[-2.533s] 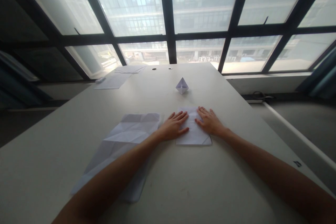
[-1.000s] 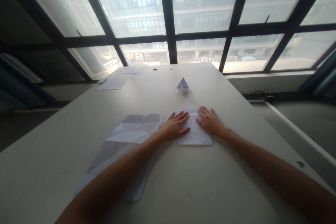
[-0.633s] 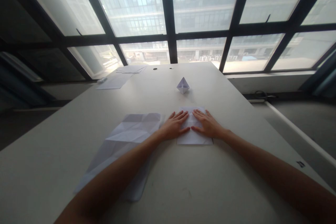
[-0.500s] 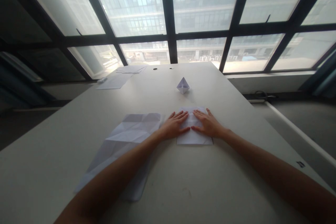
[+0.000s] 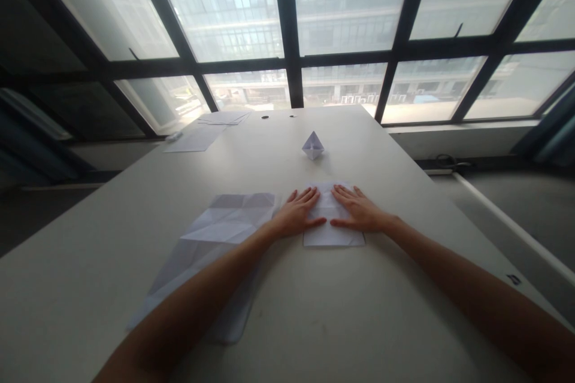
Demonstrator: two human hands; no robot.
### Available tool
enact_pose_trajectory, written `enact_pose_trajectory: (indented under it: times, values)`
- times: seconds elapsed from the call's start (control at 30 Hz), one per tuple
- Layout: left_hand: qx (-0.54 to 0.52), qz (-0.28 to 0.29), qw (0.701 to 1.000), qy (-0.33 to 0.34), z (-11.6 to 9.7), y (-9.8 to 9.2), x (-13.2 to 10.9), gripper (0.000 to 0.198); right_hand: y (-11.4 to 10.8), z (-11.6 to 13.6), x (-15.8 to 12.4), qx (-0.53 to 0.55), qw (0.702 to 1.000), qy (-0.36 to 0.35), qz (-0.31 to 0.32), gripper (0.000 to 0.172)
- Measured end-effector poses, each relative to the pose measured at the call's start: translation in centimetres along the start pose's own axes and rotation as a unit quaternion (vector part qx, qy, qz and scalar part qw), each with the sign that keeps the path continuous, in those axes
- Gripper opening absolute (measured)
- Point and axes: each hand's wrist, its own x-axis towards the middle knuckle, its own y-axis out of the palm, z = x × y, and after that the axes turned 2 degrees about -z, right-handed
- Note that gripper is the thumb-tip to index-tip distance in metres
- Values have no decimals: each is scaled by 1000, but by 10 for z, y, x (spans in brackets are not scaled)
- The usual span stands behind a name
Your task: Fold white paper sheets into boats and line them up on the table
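Paper sheet (image 5: 335,237), creased, lies under the left hand (image 5: 297,214) and right hand (image 5: 359,212), both spread ungrasping, seemingly to flatten it.

I see room over the table (image 5: 404,191) right of the right hand (image 5: 362,212). The boat (image 5: 313,146) blocks the way ahead; leftward, a sheet (image 5: 220,221) underlies the left forearm (image 5: 215,275), clearance unclear.

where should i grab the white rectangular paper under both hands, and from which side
Probably the near edge of the white rectangular paper, pinched from the person's side: it lies flat on the white table with that edge uncovered, while the left hand and right hand rest over its two sides.
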Motion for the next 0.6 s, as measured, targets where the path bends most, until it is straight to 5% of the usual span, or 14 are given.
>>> enact_pose_trajectory:
  times: [0.27,0.4,0.6]
  values:
    - [-38,-22,999,-9,2,-4,1,90,-8,-3,0,14,999,12,-33,101]
    - [-57,-104,993,-10,6,1,2,75,-7,0,1,21,996,15,-85,70]
    - [-142,-183,973,4,19,10,8,27,2,-4,4,72,983,21,-167,17]
